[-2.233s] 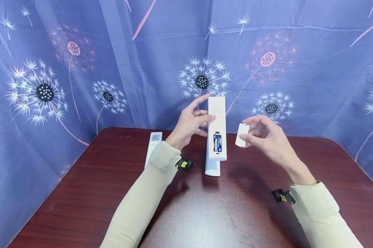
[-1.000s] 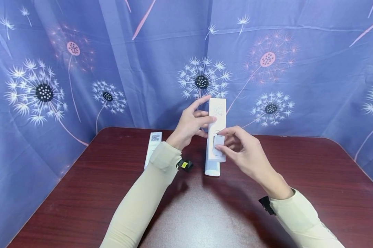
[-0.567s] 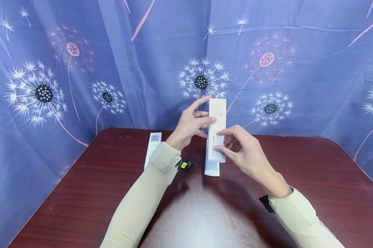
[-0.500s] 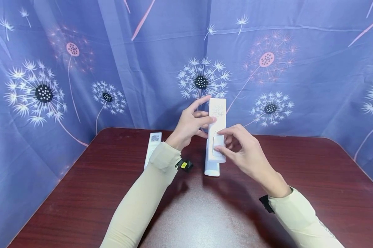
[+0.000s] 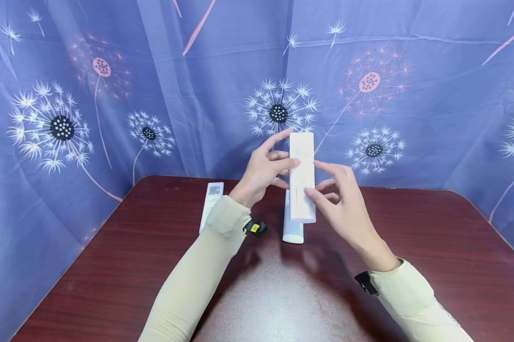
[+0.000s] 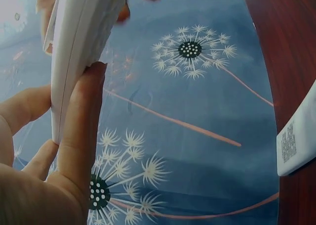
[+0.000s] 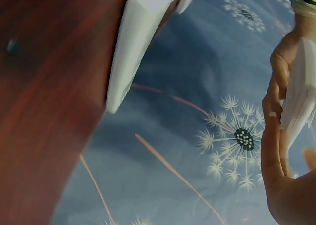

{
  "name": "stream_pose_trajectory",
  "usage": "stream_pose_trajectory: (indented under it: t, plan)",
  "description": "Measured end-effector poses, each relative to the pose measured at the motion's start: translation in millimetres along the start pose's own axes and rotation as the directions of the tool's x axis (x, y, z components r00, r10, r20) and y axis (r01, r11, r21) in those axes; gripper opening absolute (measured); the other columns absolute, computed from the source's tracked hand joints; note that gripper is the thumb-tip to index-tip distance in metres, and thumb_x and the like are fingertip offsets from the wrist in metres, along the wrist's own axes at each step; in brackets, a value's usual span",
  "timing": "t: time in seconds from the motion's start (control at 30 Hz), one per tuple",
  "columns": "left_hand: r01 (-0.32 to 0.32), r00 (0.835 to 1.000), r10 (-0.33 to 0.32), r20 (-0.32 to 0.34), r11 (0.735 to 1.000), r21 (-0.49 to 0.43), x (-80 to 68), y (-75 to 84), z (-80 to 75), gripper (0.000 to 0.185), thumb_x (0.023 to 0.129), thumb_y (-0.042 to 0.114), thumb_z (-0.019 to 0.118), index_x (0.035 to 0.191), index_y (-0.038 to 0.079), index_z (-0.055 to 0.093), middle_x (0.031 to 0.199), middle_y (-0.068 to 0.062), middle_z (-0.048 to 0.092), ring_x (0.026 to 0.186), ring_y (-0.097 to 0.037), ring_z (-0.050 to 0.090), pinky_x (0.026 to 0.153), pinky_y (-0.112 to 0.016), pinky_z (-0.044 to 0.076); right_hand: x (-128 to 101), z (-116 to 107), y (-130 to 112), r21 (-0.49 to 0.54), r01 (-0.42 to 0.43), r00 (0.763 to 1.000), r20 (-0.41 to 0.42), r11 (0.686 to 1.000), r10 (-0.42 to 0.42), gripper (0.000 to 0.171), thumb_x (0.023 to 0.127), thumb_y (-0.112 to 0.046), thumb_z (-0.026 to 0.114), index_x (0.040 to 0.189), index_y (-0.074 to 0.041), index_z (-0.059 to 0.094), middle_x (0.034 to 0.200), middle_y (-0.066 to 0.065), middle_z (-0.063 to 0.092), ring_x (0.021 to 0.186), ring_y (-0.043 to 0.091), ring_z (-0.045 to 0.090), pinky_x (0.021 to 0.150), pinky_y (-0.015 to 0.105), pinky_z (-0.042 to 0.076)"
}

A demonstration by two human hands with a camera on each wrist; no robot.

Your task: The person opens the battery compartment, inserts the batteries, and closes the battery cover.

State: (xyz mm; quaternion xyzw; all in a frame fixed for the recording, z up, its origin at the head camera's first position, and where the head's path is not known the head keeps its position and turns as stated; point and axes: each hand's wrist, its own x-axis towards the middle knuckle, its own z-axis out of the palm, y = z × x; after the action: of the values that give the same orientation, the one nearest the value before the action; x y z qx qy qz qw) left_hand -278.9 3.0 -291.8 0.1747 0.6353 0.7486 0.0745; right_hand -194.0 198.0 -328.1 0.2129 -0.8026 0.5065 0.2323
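Observation:
A white remote control [image 5: 301, 152] is held up over the table, its back facing the head camera. My left hand [image 5: 263, 171] grips its left side, thumb across the back and fingers behind. Low on the back sits the white battery cover [image 5: 303, 202], over the compartment; a thin dark line shows along its left edge. My right hand [image 5: 346, 199] holds the remote's right side, with its thumb on the cover and its index fingertip at the edge. In the right wrist view its fingers run along the remote control [image 7: 300, 94]. The batteries are hidden.
Beneath the held remote, a second white remote [image 5: 293, 230] lies on the dark red table [image 5: 257, 294]. Another white remote [image 5: 211, 199], bearing a QR code, lies to the left, partly behind the left sleeve. A blue dandelion-print curtain [image 5: 222, 95] hangs behind the table.
The right hand has brought the battery cover from the right onto the remote's back, covering the blue batteries. Its thumb has since moved up the cover and its index finger to the edge.

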Motion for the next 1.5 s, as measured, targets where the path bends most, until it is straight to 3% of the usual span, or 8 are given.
stream_pose_trajectory:
  t: [0.17, 0.33, 0.7, 0.93, 1.5]
  plan:
    - [0.005, 0.999, -0.005, 0.045, 1.0, 0.001, -1.3, -0.6, 4.0, 0.073, 0.096, 0.001, 0.077, 0.156, 0.035, 0.055, 0.117, -0.017, 0.071, 0.081, -0.033, 0.074, 0.066, -0.049, 0.066, 2, -5, -2, 0.162, -0.172, 0.985, 0.018, 0.972, 0.171, 0.056, 0.106, -0.013, 0.068, 0.158, -0.016, 0.048, 0.138, 0.013, 0.056, 0.096, 0.015, 0.072, 0.078, 0.027, 0.063]
    - [-0.001, 0.997, 0.001, 0.078, 1.0, -0.003, -2.6, -0.6, 5.9, 0.073, 0.096, 0.001, 0.077, 0.158, 0.032, 0.053, 0.116, -0.017, 0.071, 0.082, -0.034, 0.075, 0.065, -0.048, 0.066, 4, -5, -4, 0.22, -0.229, 0.973, 0.043, 0.948, 0.225, 0.058, 0.105, -0.013, 0.068, 0.159, -0.017, 0.046, 0.129, 0.017, 0.058, 0.093, 0.017, 0.074, 0.069, 0.037, 0.065]
    - [0.011, 0.997, -0.012, 0.082, 1.0, 0.015, -3.0, -1.1, 8.0, 0.069, 0.095, 0.002, 0.078, 0.15, 0.04, 0.059, 0.116, -0.017, 0.071, 0.086, -0.036, 0.076, 0.064, -0.047, 0.066, 4, -5, -2, 0.251, -0.224, 0.974, 0.035, 0.942, 0.223, 0.062, 0.103, -0.005, 0.068, 0.16, -0.015, 0.045, 0.125, 0.018, 0.057, 0.089, 0.014, 0.074, 0.063, 0.037, 0.065]
    - [0.028, 0.996, -0.029, 0.08, 0.999, 0.021, -2.1, -3.2, 8.4, 0.071, 0.096, 0.001, 0.078, 0.155, 0.035, 0.056, 0.115, -0.017, 0.07, 0.087, -0.035, 0.077, 0.063, -0.047, 0.066, 5, -5, 1, 0.248, -0.236, 0.972, 0.049, 0.94, 0.231, 0.065, 0.102, -0.003, 0.069, 0.161, -0.015, 0.044, 0.122, 0.017, 0.057, 0.087, 0.013, 0.072, 0.061, 0.037, 0.065]
    - [0.029, 0.997, -0.03, 0.072, 0.999, 0.028, -1.3, -8.8, 11.0, 0.071, 0.097, 0.002, 0.077, 0.154, 0.039, 0.056, 0.118, -0.016, 0.071, 0.084, -0.034, 0.076, 0.066, -0.048, 0.066, 6, -9, 8, 0.243, -0.238, 0.971, 0.068, 0.94, 0.228, 0.067, 0.102, -0.003, 0.069, 0.162, -0.016, 0.044, 0.121, 0.018, 0.057, 0.087, 0.015, 0.071, 0.059, 0.037, 0.064]
